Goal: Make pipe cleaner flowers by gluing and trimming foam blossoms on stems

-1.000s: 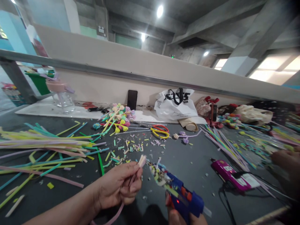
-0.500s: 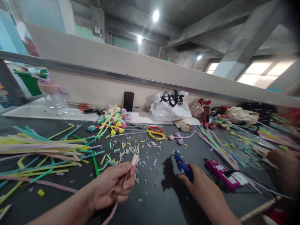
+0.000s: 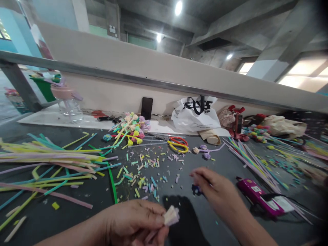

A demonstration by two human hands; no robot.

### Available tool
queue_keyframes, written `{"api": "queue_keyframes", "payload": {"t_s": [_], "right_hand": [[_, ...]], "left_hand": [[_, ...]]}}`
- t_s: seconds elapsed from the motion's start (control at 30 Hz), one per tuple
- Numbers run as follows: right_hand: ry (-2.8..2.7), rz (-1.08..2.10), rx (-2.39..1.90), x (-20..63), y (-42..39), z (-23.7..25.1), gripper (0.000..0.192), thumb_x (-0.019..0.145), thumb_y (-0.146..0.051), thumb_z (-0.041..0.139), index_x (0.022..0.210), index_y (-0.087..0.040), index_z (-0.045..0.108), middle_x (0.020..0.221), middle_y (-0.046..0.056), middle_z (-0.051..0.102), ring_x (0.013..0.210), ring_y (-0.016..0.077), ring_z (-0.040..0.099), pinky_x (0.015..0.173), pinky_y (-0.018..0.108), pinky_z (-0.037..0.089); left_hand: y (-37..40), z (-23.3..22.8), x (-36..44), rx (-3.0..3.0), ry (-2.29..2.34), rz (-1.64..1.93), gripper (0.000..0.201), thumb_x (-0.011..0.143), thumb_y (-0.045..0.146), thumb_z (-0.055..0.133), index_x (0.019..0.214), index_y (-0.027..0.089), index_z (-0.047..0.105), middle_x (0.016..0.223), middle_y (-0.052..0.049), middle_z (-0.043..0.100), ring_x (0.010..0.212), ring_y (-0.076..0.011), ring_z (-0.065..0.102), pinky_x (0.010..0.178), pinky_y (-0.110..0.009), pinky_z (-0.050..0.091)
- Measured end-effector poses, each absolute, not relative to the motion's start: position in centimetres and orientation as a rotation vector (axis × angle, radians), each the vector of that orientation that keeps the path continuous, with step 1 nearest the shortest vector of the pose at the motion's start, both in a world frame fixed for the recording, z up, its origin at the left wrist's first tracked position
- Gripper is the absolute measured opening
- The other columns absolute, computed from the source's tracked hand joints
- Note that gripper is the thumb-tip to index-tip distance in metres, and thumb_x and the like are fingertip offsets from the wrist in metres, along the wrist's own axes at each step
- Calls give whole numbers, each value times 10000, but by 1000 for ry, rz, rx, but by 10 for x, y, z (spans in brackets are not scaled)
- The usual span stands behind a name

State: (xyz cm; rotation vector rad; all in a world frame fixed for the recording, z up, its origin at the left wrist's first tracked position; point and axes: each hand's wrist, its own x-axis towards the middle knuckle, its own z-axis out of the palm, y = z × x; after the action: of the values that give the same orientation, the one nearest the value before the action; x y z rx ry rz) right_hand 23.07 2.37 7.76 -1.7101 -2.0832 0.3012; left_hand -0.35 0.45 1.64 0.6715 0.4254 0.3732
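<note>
My left hand (image 3: 138, 222) is closed near the bottom of the view, pinching a short bundle of fuzzy pipe cleaners (image 3: 171, 216). Their cream and lilac ends stick out past the thumb and forefinger. To the right, my right hand (image 3: 217, 191) hovers over the dark table, slightly blurred, fingers stretched loosely leftward with nothing visible in them. Beneath its fingers a dark blue tool (image 3: 196, 189) shows only in part; the hand hides the rest. Cut pipe cleaner bits (image 3: 151, 181) in several colours lie scattered beyond both hands.
Long pipe cleaners (image 3: 51, 157) spread across the left. Finished fuzzy flowers (image 3: 130, 128), scissors with red and yellow handles (image 3: 178, 145) and a lilac sprig (image 3: 206, 150) lie behind. A magenta device (image 3: 258, 196) with a black cord sits right. A phone (image 3: 147, 108) leans against the partition.
My right hand has let go of the blue tool, which is now lower and mostly hidden. My left hand has moved right and nearer with the pipe cleaners. The view has shifted slightly.
</note>
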Motion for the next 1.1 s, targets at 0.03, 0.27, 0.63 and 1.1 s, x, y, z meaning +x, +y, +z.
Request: {"api": "queue_keyframes", "payload": {"t_s": [0.03, 0.27, 0.63, 1.1], "right_hand": [[-2135, 341, -1681, 212, 28, 79, 251, 872, -314, 357, 764, -204, 555, 635, 10, 603, 584, 152, 559, 555, 246, 403], [-2223, 202, -1817, 148, 89, 56, 167, 859, -250, 409, 768, -189, 535, 740, 40, 612, 682, 167, 547, 567, 249, 314], [-2239, 312, -1768, 153, 109, 17, 98, 783, -111, 485, 768, -165, 565, 789, 68, 612, 727, 173, 568, 612, 245, 352], [-1976, 603, -1643, 175, 111, 23, 145, 769, -280, 517, 655, -205, 564, 529, -31, 561, 509, 126, 529, 487, 211, 346]], "left_hand": [[4, 19, -5, 682, 437, 339, 282, 642, 356, 703, 650, 106, 573, 547, -11, 553, 388, -49, 448, 323, -154, 218], [10, 24, -12, 656, 441, 273, 308, 560, 367, 763, 667, 109, 632, 563, -2, 569, 381, -46, 422, 287, -171, 186], [20, 10, -9, 577, 326, 468, 230, 724, 329, 640, 667, 121, 562, 475, 12, 511, 359, -49, 417, 322, -144, 207], [30, 9, -11, 399, 247, 597, 279, 901, 339, 343, 766, 177, 525, 488, 38, 441, 325, -24, 194, 324, -140, 168]]}}
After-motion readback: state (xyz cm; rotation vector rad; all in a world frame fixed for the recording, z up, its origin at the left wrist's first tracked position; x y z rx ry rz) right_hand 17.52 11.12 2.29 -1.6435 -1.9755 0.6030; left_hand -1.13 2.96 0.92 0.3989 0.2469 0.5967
